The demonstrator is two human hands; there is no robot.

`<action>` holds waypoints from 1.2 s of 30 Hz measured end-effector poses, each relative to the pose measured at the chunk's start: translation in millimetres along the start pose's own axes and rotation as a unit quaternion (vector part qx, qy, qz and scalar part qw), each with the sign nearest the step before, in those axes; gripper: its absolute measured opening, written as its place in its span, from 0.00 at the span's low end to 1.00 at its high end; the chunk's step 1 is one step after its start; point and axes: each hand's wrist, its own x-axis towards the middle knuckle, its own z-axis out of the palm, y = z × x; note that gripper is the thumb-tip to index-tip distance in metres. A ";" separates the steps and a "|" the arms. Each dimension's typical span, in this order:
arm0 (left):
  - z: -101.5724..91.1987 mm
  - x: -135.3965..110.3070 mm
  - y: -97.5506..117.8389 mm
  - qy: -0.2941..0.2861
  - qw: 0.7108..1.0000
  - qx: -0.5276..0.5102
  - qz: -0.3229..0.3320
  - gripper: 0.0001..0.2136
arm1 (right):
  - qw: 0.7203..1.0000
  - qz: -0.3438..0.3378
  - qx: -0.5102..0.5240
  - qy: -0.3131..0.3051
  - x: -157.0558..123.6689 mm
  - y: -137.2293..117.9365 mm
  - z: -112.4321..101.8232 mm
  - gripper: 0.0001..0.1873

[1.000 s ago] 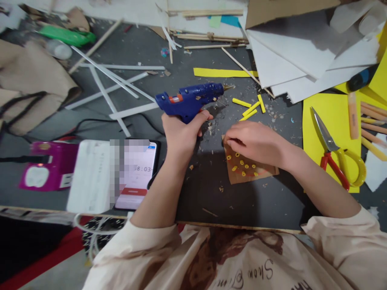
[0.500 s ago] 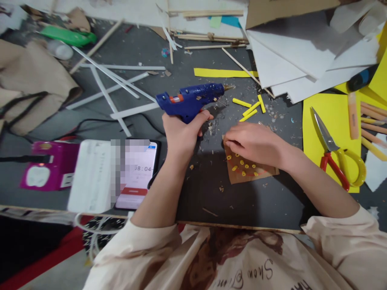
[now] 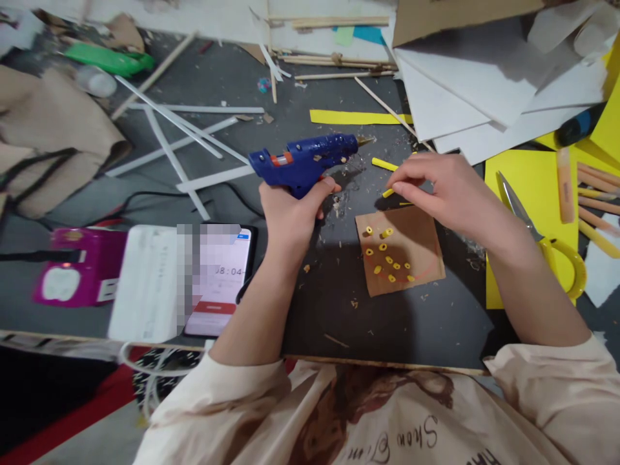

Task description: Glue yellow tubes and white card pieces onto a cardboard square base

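My left hand [image 3: 290, 216] grips the handle of a blue glue gun [image 3: 305, 158], whose nozzle points right over the dark table. My right hand [image 3: 443, 190] hovers just beyond a brown cardboard square [image 3: 416, 239] and pinches a short yellow stick [image 3: 388, 192] between thumb and fingers. Several small yellow rings [image 3: 387, 258] stand glued on the cardboard along a red curved line. Another yellow stick [image 3: 385, 165] lies on the table near the gun's nozzle.
A phone [image 3: 220, 281] and a white box [image 3: 145, 281] lie at the left front, beside a magenta box [image 3: 72, 268]. Scissors [image 3: 542, 239] rest on yellow paper [image 3: 508, 194] at the right. White sheets [image 3: 484, 110], white strips [image 3: 184, 135] and wooden sticks [image 3: 334, 61] lie further back.
My right hand has lifted off the cardboard square and moved up and right to the loose yellow sticks, pinching one. The cardboard is now uncovered. The left hand and glue gun stayed put.
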 end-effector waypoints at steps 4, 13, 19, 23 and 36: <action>0.4 -0.2 1.7 0.008 1.000 -0.011 0.000 0.07 | 1.000 0.005 -0.006 0.012 -0.6 9.1 0.4 0.09; 1.0 0.1 0.9 0.011 1.000 -0.029 0.004 0.07 | 0.981 0.066 -0.074 0.169 4.3 60.5 17.9 0.08; 1.3 0.1 1.3 0.015 0.999 -0.036 0.005 0.07 | 0.978 0.103 -0.067 0.169 3.9 71.9 7.0 0.10; 1.5 -0.1 1.0 0.017 0.999 -0.046 0.011 0.06 | 0.982 0.093 -0.078 0.146 6.9 65.0 17.1 0.15; 0.9 -0.2 -0.2 0.015 0.999 -0.041 0.006 0.07 | 0.986 0.006 -0.164 0.010 9.2 49.3 49.0 0.18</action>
